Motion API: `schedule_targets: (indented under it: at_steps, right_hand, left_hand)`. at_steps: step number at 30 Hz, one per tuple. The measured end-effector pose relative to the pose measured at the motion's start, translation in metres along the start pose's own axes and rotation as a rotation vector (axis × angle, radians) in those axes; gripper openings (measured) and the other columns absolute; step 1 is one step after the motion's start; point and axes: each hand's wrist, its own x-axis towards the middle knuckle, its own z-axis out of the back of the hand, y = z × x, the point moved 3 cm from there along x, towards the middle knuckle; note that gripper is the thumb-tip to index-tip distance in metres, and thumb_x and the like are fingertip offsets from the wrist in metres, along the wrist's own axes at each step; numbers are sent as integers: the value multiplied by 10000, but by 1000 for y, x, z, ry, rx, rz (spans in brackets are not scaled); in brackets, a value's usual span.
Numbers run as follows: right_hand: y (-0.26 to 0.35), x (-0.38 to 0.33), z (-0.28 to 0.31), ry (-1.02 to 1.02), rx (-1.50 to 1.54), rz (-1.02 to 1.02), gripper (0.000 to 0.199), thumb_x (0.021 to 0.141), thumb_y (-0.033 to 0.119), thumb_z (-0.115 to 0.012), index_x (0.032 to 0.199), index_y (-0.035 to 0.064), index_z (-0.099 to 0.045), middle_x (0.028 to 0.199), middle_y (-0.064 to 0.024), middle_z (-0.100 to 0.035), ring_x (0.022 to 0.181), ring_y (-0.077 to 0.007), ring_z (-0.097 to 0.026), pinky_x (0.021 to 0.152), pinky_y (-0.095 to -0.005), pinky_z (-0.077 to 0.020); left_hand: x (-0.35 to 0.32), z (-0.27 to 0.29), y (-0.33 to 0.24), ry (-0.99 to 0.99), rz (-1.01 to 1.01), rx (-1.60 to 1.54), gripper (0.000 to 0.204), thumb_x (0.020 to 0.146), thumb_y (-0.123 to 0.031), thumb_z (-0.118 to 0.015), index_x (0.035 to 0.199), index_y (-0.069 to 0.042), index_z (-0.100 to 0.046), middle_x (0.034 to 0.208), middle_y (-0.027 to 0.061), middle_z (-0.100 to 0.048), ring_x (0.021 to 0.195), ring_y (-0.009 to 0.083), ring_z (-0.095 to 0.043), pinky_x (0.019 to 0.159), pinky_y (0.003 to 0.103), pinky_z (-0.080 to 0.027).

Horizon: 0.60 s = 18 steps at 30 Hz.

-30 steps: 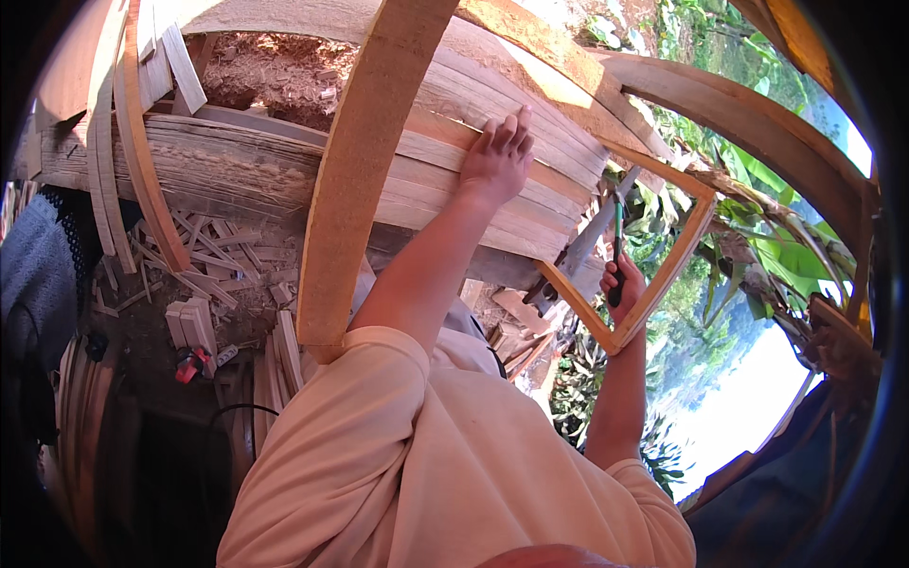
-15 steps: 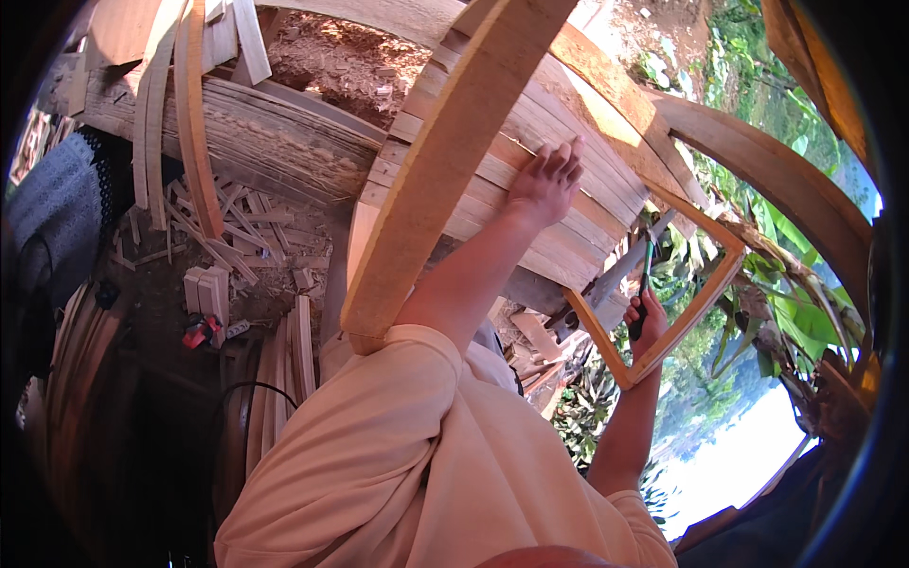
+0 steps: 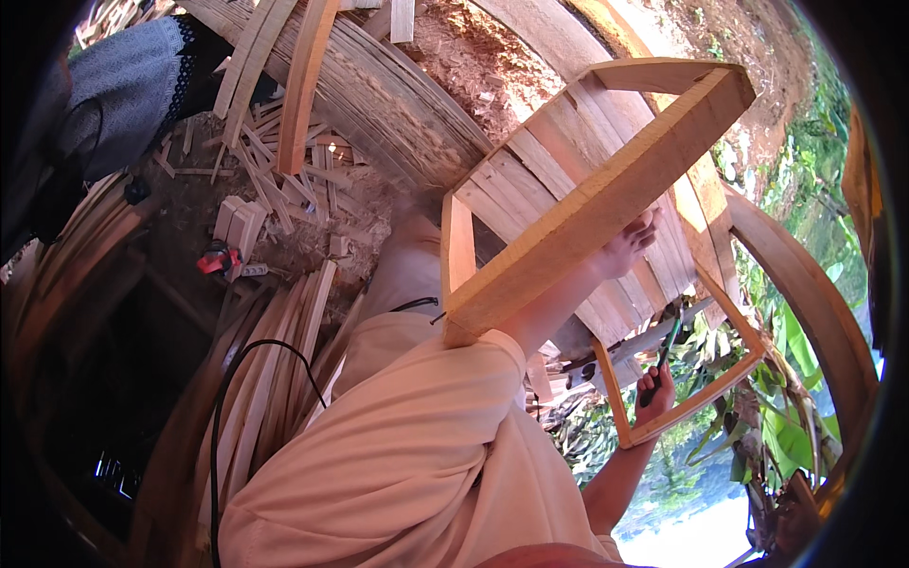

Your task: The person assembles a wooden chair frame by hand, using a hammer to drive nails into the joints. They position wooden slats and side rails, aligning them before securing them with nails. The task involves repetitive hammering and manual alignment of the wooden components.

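Observation:
A slatted wooden seat with side frames lies tilted in front of me. My left hand rests on the slats, fingers apart and blurred, holding nothing. That forearm reaches behind the thick beam of the left side frame, which hides part of it. Inside the smaller right side frame, my right hand is closed round the black handle of a slim hand tool with a green shaft. The tool's far end lies by the lower edge of the slats; its tip cannot be made out.
A weathered timber beam runs behind the seat. Curved wooden strips, offcuts and shavings lie to the left. A red and black tool sits by small blocks. A black cable loops beside stacked boards. Another person's patterned garment shows at upper left.
The view has swung left, so the seat and both hands appear further right. The left hand stays on the slats, its fingers looking more curled. The right hand keeps hold of the tool.

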Motion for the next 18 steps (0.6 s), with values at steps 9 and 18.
schedule_targets:
  at_steps: [9, 18]
  right_hand:
    - [-1, 9, 18, -53, 57, 4, 161, 1071, 187, -545, 1202, 95, -559, 835, 2, -527, 628, -78, -457, 554, -242, -396]
    - [-2, 0, 7, -8, 22, -2, 313, 1059, 144, -502, 1362, 69, -534, 836, 6, -516, 635, -73, -449, 556, -228, -374]
  left_hand:
    - [-2, 11, 2, 5, 18, -47, 495, 1056, -422, -401, 1400, -92, -538, 1654, 126, -264, 1399, 279, -259, 1163, 466, -184]
    - [-2, 6, -1, 22, 4, 6, 489, 1063, -411, -394, 1397, -83, -533, 1660, 129, -255, 1410, 278, -258, 1166, 462, -190]
